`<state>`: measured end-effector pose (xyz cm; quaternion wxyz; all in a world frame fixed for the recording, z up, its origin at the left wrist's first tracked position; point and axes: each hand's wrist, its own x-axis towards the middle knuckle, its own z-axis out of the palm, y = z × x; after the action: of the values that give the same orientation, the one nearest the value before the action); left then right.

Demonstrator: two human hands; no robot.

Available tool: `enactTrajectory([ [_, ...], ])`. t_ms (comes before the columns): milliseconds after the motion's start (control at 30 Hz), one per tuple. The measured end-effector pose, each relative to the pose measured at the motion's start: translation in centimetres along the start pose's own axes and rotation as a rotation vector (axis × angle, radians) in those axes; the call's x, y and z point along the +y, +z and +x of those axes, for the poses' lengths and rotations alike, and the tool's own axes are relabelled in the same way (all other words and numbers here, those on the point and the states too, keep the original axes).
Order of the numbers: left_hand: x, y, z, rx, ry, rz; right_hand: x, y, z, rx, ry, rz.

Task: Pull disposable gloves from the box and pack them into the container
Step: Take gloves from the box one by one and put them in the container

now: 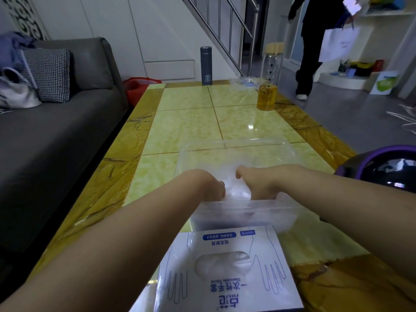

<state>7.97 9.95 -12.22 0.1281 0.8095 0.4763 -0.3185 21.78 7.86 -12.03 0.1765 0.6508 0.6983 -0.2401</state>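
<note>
Where the table's near edge sits at 6 o'clock, glove box [225, 273] lies flat with a white wad in its slot. Just past it is the clear container [238, 152], with the gloves [236, 190] bunched inside. Left hand [211, 185] has its fingers curled on the gloves. Right hand [258, 185] is fingertips-down behind the container wall; grip can't be read. Tabletop [186, 122] is glossy yellow-green tile with a brown border. Grey sofa [56, 136] at 9. Purple-rimmed black dome [387, 170] at 3. Far edge: thermos [206, 65] at 12, amber bottle [269, 86] at 1. Stair railing [225, 25] is behind, and a person [308, 52] stands at 2.
</note>
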Motion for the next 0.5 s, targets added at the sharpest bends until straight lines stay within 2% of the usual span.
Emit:
enactTrajectory([
  [67,-0.2,-0.1,-0.1,-0.002,-0.020,-0.146,0.5,0.3,0.3,-0.014,0.023,0.000],
  [167,-0.1,-0.5,-0.1,-0.016,-0.066,-0.516,0.9,0.5,0.7,-0.033,0.046,0.003],
  [200,0.0,-0.6,-0.2,0.000,-0.083,-0.535,1.0,0.6,0.9,-0.033,0.051,-0.005],
  [233,0.2,-0.6,-0.3,0.011,-0.097,-0.484,1.0,0.6,1.0,-0.028,0.055,-0.022],
  [367,0.9,0.2,0.0,0.000,-0.126,0.023,1.0,0.9,1.9,-0.033,0.067,-0.071],
  [500,0.9,0.5,0.2,0.021,-0.158,0.201,0.9,1.1,2.4,-0.045,0.069,-0.127],
])
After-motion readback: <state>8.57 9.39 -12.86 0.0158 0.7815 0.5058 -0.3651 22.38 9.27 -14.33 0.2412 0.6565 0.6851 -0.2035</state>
